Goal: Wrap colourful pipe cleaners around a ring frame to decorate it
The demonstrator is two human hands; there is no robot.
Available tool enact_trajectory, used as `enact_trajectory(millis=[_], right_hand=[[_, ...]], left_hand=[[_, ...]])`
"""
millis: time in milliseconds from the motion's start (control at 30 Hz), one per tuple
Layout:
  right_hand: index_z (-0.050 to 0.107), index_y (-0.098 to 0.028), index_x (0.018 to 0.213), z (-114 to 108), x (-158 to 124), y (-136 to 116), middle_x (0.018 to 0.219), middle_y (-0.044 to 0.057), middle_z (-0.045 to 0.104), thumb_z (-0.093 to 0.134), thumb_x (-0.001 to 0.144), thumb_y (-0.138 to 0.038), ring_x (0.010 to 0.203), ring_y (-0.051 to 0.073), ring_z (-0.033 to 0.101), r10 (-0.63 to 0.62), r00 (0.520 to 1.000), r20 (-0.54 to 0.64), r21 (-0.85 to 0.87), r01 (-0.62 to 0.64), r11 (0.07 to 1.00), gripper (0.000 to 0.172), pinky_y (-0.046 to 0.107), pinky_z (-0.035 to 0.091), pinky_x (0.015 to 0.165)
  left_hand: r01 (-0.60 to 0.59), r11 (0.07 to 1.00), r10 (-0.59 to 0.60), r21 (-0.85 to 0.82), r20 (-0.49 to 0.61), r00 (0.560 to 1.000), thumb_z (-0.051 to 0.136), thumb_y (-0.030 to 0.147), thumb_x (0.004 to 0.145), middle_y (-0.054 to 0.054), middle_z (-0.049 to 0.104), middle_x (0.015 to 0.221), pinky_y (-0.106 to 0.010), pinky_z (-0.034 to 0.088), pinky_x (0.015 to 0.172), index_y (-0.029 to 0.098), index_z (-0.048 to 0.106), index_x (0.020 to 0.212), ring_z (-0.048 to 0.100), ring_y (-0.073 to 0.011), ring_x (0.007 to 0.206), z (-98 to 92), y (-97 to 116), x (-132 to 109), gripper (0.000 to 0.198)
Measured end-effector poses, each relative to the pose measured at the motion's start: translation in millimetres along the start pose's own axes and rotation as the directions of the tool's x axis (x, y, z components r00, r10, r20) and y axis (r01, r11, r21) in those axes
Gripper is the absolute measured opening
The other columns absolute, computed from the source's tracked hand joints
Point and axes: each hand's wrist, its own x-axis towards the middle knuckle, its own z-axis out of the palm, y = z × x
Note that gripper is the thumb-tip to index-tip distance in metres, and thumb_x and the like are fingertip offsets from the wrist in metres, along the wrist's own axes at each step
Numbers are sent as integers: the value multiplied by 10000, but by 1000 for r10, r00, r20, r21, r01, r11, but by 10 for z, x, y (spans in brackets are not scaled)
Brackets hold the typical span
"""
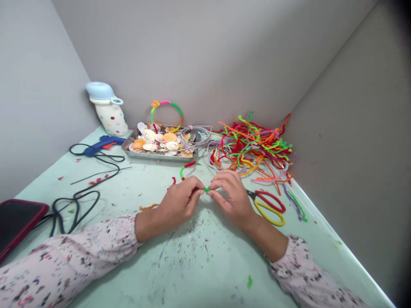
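Left hand point(178, 208) and right hand point(233, 199) together at center frame, both clamped on short green pipe cleaner point(207, 189), red-and-yellow scissors point(268, 207) just beside right hand, pipe cleaner heap point(253, 147) upper right

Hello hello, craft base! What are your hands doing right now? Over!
Left hand and right hand pinching green pipe cleaner. Scissors beside right hand. Nothing blocking.

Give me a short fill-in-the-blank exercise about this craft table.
The left hand and right hand pinch a short ____ pipe cleaner between their fingertips.
The scissors near the right hand have one red handle loop and one ____ handle loop.
The blue glue gun lies to the ____ of the metal tray, as seen from the person's position.

Missing words: green, yellow, left.
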Motion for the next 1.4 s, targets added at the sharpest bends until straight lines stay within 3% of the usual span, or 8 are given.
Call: enact_trajectory(millis=[167,467,833,1400], right_hand=[[569,-224,887,-14,8,2,921,42,624,600,871,-241,1014,223,538,19,996,88,55,-24,998,39,446,389,975],[593,-235,886,-34,22,0,938,43,636,530,905,-252,998,221,546,66,993,96,109,-77,991,68,450,383,966],[563,-215,855,-28,31,-8,923,47,608,422,966,-285,981,201,532,82,974,211,205,-126,971,193,401,399,924],[571,-216,834,-18,23,-17,923,46,616,388,971,-281,971,202,540,98,970,223,201,-144,969,237,406,409,912]], left_hand=[[-13,1000,12,10,27,1000,453,179,918,9,601,708,-225,413,588,180,533,912,552,-113,605,4,-15,-3,80],[31,999,-32,17,43,999,467,194,912,19,595,680,-221,407,567,184,524,884,554,-115,588,-9,26,10,65],[-39,999,38,21,42,998,469,150,908,33,591,679,-205,402,572,185,525,911,548,-97,572,15,-7,0,66],[-20,999,18,27,50,999,472,171,904,30,600,676,-210,404,559,189,523,898,558,-104,570,4,21,14,55]])
